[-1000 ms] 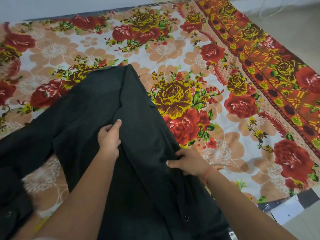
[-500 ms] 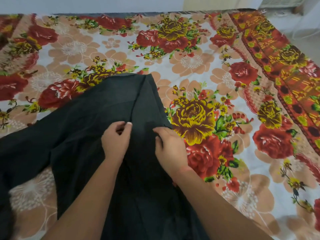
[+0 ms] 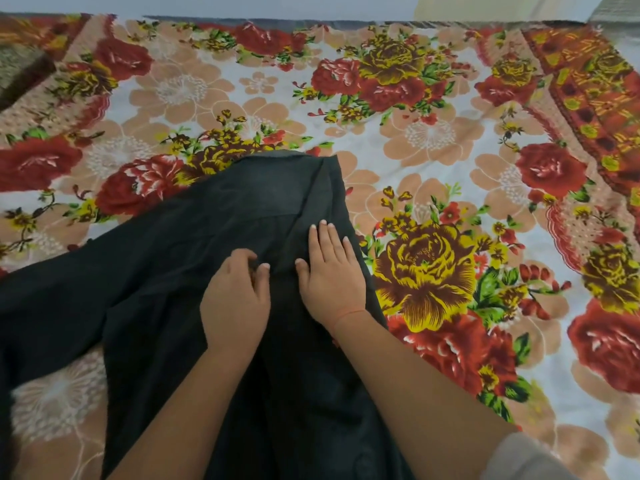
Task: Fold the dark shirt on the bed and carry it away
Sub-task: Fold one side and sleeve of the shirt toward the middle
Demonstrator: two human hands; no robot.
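The dark shirt lies spread on the bed, its top edge reaching the middle of the floral sheet and a sleeve trailing off to the lower left. My left hand rests on the shirt's middle with its fingers curled into the cloth. Just to its right, my right hand lies flat on the shirt near its right edge, fingers extended and pressing the fabric down. The two hands are a few centimetres apart.
The bed sheet has large red, yellow and beige flowers and a red patterned border at the right. A dark cushion or fabric sits at the far left corner. A pale wall runs behind the bed.
My right hand has moved from the shirt's lower right edge up beside my left hand and flattened on the cloth. The view has shifted forward over the bed.
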